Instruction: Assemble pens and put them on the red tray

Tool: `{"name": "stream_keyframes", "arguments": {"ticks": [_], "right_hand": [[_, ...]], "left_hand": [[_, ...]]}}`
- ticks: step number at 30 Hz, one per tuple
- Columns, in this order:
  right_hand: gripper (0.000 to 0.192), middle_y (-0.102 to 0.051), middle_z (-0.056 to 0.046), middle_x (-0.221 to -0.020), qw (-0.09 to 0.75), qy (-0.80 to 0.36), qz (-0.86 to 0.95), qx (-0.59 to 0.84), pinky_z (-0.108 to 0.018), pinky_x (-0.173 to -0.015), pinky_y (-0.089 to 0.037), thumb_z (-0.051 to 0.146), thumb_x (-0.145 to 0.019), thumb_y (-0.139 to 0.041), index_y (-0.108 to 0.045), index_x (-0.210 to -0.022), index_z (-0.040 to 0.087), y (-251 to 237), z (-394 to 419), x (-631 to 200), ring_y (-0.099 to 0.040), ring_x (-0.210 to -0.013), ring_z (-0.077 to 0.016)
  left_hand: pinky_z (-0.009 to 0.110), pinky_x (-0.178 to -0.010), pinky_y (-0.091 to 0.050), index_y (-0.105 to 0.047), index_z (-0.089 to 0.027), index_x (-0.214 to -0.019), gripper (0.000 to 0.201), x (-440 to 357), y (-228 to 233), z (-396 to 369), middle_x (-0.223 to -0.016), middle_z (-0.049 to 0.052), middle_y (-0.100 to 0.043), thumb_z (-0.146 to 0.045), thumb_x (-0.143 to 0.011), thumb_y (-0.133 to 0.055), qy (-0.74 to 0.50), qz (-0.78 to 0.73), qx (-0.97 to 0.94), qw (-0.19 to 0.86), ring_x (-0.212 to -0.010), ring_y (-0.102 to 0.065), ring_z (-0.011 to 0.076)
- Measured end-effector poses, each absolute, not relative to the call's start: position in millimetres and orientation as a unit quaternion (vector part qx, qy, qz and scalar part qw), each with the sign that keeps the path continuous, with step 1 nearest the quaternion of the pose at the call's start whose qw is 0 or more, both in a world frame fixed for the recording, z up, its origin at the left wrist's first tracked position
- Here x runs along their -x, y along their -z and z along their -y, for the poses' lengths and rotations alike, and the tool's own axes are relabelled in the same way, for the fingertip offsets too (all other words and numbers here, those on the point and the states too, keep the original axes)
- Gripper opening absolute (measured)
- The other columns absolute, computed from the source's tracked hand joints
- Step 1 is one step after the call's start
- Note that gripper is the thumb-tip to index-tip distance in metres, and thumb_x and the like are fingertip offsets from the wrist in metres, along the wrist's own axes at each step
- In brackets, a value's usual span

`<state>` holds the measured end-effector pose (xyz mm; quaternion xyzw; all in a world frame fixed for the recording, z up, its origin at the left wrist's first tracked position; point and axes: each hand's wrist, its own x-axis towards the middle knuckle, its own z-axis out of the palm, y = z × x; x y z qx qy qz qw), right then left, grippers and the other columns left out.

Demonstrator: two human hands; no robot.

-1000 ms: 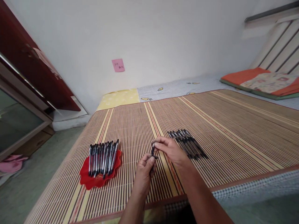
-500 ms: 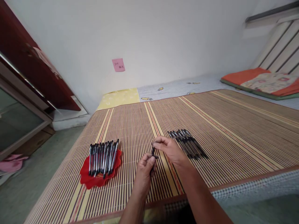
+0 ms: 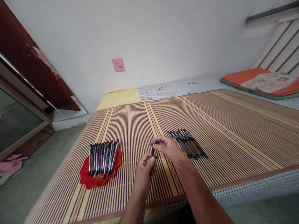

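Over the striped mat, my left hand (image 3: 145, 166) is wrapped round a dark pen (image 3: 153, 151) that points upward and away from me. Thumb and fingers of my right hand (image 3: 167, 147) pinch at its upper end, where a small light bit shows. Most of the pen's lower part is hidden inside my left hand. To the left, a row of clear-barrelled pens with black ends (image 3: 102, 158) lies across a red scalloped plate (image 3: 87, 182). Just beyond my right hand, several darker pens (image 3: 188, 143) lie side by side on the mat.
The striped mat (image 3: 126, 124) covers a bed against a white wall. Folded orange and floral bedding (image 3: 261, 81) lies at the far right. A pink note (image 3: 118, 64) is stuck on the wall. A dark red door (image 3: 46, 68) stands at the left.
My right fingers have shifted slightly at the pen's upper end, and a small light bit now shows there. My left hand and both groups of pens have stayed put.
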<state>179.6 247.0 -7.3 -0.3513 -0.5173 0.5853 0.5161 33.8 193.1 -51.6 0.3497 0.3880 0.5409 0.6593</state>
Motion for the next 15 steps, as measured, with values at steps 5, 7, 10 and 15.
{"name": "stream_keyframes", "arguments": {"ticks": [5, 7, 10, 15], "right_hand": [[0.021, -0.074, -0.005, -0.097, 0.502, -0.575, 0.543, 0.349, -0.037, -0.096, -0.048, 0.035, -0.082, -0.07, -0.076, -0.097, 0.021, 7, -246, -182, -0.066, -0.098, -0.0193], [0.018, -0.074, -0.004, -0.095, 0.497, -0.579, 0.544, 0.349, -0.037, -0.095, -0.048, 0.033, -0.08, -0.072, -0.076, -0.093, 0.021, 8, -246, -182, -0.066, -0.096, -0.0193], [0.016, -0.071, -0.002, -0.088, 0.503, -0.582, 0.536, 0.348, -0.035, -0.092, -0.049, 0.033, -0.078, -0.073, -0.074, -0.088, 0.021, 8, -247, -182, -0.065, -0.089, -0.0179], [0.018, -0.069, -0.001, -0.085, 0.51, -0.579, 0.534, 0.345, -0.034, -0.09, -0.048, 0.036, -0.08, -0.073, -0.073, -0.087, 0.02, 9, -247, -183, -0.063, -0.086, -0.0169]], "left_hand": [[0.017, -0.048, -0.026, -0.064, -0.017, -0.086, 0.028, -34, 49, -193, -0.062, -0.006, -0.046, -0.04, -0.08, -0.078, -0.543, -0.382, -0.35, 0.661, -0.053, -0.037, 0.0058], [0.017, -0.047, -0.025, -0.063, -0.017, -0.085, 0.03, -35, 47, -193, -0.059, -0.007, -0.044, -0.041, -0.078, -0.08, -0.545, -0.385, -0.346, 0.659, -0.051, -0.035, 0.0055], [0.017, -0.047, -0.025, -0.065, -0.016, -0.083, 0.034, -37, 44, -193, -0.057, -0.007, -0.045, -0.043, -0.075, -0.082, -0.55, -0.381, -0.332, 0.665, -0.05, -0.035, 0.0054], [0.018, -0.055, -0.039, -0.071, -0.014, -0.089, 0.037, -38, 40, -192, -0.07, 0.0, -0.06, -0.042, -0.071, -0.086, -0.56, -0.345, -0.247, 0.711, -0.06, -0.048, 0.0077]]}}
